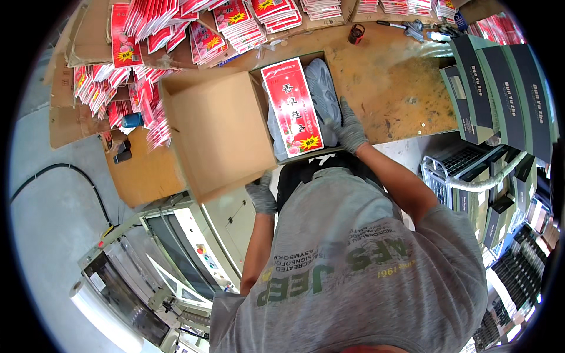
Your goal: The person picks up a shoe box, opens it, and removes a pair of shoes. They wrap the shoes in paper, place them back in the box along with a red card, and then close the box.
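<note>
Stacks of red packets [235, 23], dark flat boxes [500, 88] and a grey machine [153, 265] surround the wooden table [388, 88].

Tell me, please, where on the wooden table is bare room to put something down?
The wooden table is bare right of the open cardboard box, up to the dark green boxes; the right hand rests at its near edge. Left of the box, red packets crowd the top, with one small bare patch by the phone.
</note>
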### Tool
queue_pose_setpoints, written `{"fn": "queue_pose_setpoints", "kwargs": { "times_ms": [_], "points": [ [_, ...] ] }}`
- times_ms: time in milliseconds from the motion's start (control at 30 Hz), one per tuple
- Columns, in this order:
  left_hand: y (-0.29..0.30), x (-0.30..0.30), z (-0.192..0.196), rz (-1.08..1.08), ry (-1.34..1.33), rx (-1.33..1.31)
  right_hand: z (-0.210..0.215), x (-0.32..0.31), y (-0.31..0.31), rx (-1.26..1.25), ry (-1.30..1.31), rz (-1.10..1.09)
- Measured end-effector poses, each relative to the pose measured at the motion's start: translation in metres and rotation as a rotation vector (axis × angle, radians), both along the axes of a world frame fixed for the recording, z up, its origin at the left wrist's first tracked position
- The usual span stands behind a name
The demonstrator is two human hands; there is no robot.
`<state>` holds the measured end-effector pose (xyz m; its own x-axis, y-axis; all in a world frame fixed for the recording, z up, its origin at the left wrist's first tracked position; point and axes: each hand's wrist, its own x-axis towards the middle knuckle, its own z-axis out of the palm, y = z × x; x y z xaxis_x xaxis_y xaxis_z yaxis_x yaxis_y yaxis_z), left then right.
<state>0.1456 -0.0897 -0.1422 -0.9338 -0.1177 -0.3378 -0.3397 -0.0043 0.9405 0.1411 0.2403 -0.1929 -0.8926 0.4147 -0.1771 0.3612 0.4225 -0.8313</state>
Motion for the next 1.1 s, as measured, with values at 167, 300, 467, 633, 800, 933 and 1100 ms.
{"fn": "queue_pose_setpoints", "kwargs": {
  "times_ms": [167,300,467,633,800,933,1100],
  "points": [
    [0.025,-0.005,0.040,-0.458,0.436,-0.552,-0.011,-0.017,0.063,-1.067,-0.133,-0.276],
    [0.029,-0.029,0.010,-0.399,0.238,-0.706,0.014,-0.026,0.055,-0.810,0.028,-0.185],
    [0.027,-0.055,-0.022,-0.363,-0.165,-0.315,0.029,-0.039,0.013,-0.168,-0.232,-0.008],
    [0.034,-0.069,-0.018,-0.712,-0.277,-0.443,-0.016,-0.073,0.041,-0.431,-0.074,-0.131],
    [0.013,-0.085,-0.070,-0.550,-0.298,-0.041,0.040,-0.120,0.041,-0.027,0.094,0.175],
    [0.012,-0.152,-0.057,-0.183,0.249,-0.561,0.086,-0.094,0.007,0.508,0.031,0.033],
    [0.026,-0.258,-0.020,-0.365,0.261,-0.662,0.060,0.021,-0.014,0.652,-0.733,0.389]
  ]
}}
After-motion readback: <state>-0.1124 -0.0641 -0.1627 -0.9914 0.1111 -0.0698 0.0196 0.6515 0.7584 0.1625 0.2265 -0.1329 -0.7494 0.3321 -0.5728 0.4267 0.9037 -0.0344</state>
